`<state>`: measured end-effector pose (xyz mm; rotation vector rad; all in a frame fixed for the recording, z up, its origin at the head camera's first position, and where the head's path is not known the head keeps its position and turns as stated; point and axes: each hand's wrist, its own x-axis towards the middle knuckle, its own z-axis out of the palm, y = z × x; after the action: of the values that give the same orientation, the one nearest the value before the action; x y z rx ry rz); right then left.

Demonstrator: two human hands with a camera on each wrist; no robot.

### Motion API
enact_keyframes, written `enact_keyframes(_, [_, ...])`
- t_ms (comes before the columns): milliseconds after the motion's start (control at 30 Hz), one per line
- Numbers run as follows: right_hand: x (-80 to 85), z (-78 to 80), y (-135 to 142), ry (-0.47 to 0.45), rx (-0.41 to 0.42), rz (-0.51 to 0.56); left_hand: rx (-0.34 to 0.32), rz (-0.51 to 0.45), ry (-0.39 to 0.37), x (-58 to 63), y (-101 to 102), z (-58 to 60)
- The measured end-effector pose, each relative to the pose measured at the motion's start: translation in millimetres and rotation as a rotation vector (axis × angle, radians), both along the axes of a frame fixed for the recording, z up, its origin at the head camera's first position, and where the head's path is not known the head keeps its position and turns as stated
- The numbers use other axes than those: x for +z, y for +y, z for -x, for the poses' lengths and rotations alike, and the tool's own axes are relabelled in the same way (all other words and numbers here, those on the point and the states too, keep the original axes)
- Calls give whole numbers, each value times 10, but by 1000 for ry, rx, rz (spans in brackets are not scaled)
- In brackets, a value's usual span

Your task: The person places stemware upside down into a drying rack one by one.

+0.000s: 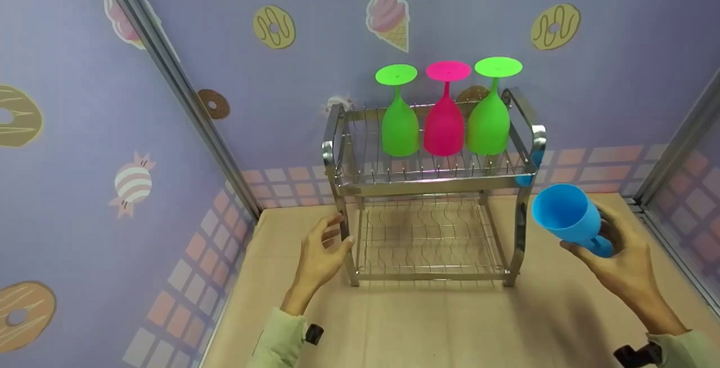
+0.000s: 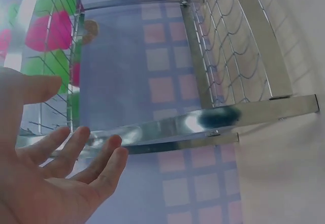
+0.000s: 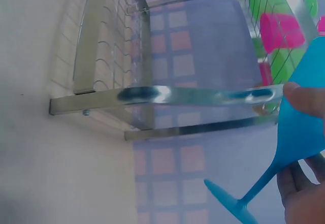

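Note:
My right hand (image 1: 627,258) holds a blue plastic goblet (image 1: 590,224) beside the right side of a two-tier metal dish rack (image 1: 422,189). Its mouth faces up toward the head view. In the right wrist view the thumb lies against the goblet's bowl (image 3: 299,132), and the stem and foot stick out past the fingers. Next to the rack's left post is my left hand (image 1: 319,258), fingers loosely bent and holding nothing. Upside down on the top tier stand a green goblet (image 1: 400,129), a pink goblet (image 1: 444,129) and another green goblet (image 1: 488,126), side by side.
The lower wire tier (image 1: 422,238) sits just above the beige tabletop (image 1: 405,323). Behind the rack rises a purple wall (image 1: 332,36) with sweets printed on it. Side panels (image 1: 73,148) close in the table at left and right.

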<state>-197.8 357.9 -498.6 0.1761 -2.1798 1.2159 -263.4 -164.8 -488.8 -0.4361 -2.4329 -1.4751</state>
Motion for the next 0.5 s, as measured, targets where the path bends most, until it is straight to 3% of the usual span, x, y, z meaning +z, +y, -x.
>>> enact_keyframes(300, [247, -58, -303, 211, 26, -197, -132, 43, 48, 139, 145, -198])
enact_keyframes(500, [349, -115, -503, 248, 19, -308, -201, 55, 80, 201, 256, -279])
